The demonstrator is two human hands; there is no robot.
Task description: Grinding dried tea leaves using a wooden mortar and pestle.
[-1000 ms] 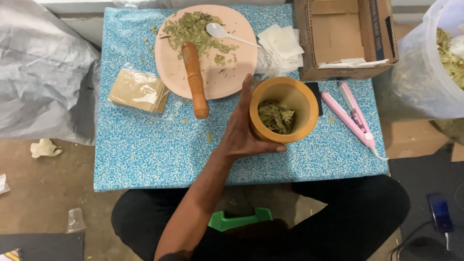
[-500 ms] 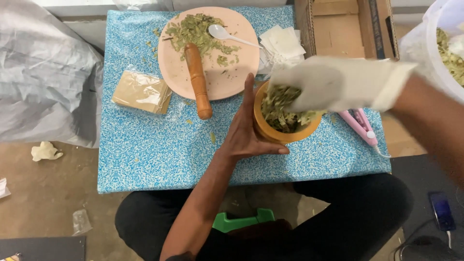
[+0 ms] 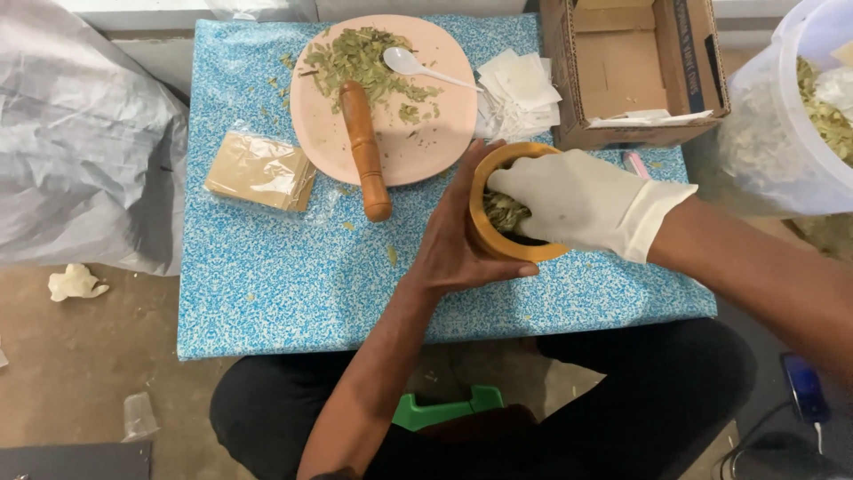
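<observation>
Two hands meet at the wooden mortar [image 3: 498,244]: the bare left hand [image 3: 458,244] cups its side, steadying it. The gloved right hand [image 3: 577,200] presses dried leaves [image 3: 505,212] inside, fingers curled over them.

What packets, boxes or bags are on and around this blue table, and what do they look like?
Clear flat packet of tan powder: table's left side, rectangular.
Open brown cardboard box: far right corner, white slips inside.
Stack of small white paper sachets: between pink plate and box.
Clear plastic bag of dried leaves: right, off table.

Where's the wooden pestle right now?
Head view: the wooden pestle lies left of the mortar, its upper end on the pink plate, its thick end on the blue table.
</observation>
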